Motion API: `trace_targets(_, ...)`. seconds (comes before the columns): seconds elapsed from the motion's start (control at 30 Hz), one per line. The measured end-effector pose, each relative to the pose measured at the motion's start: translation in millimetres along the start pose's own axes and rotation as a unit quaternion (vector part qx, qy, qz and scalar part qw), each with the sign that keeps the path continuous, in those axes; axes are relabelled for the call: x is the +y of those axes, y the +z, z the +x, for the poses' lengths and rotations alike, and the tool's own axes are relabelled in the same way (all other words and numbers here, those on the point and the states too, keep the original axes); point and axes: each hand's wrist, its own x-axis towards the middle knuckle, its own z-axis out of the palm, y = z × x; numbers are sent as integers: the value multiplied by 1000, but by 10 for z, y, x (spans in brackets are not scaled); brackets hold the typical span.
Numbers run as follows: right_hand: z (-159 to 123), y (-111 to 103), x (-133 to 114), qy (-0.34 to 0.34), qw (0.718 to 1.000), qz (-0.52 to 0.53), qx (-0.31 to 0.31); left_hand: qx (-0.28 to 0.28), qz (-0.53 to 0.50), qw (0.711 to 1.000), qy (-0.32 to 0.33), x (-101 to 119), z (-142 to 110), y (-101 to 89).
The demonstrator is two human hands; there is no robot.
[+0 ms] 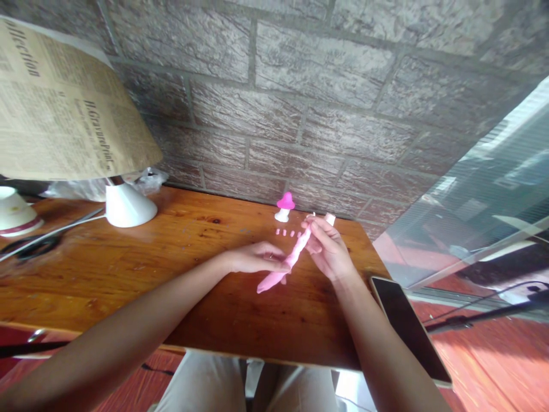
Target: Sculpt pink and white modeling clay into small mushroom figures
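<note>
A long, lumpy strip of pink modelling clay point(295, 252) slants between my two hands above the table. My left hand point(257, 257) is closed around its lower part, with the thumb lying along it and the tapered end sticking out below. At the upper end, the fingers of my right hand point(328, 243) pinch the clay. Just beyond stands a small mushroom figure point(285, 201) with a bright pink cap and white stem. Several small pink clay bits point(285, 233) lie in a row in front of it. A pale short cylinder point(330, 218) shows partly behind my right hand.
On the wooden table point(206, 246), a lamp with a newsprint shade point(72, 114) and white base point(128, 205) stands left. Near it are scissors point(32, 247), a pale cup point(15, 212) and clear plastic point(150, 180). A phone point(409, 329) lies at the right edge. A brick wall point(274, 103) rises behind.
</note>
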Motion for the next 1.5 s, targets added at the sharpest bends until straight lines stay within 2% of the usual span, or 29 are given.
trace_targets(0.47,3,2,1,-3,1000,-2,-4,3,8,1000,5,-13,-3,1)
trace_targets(0.6,7,6,4,-12,1000,-11,10,4,13,1000,8,-21,-2,-2)
trace_targets(0.8,13,-3,9,-31,999,-24,-5,8,13,1000,6,-26,5,-7)
trace_targets(1.03,25,-8,27,-27,999,-18,11,3,16,1000,0,-21,-1,-9)
trace_targets(1.27,20,-12,70,-87,991,-102,16,13,-1,1000,-12,-6,-3,7)
trace_targets(1.5,19,-16,70,-113,974,-194,41,14,-11,1000,-6,-9,5,4)
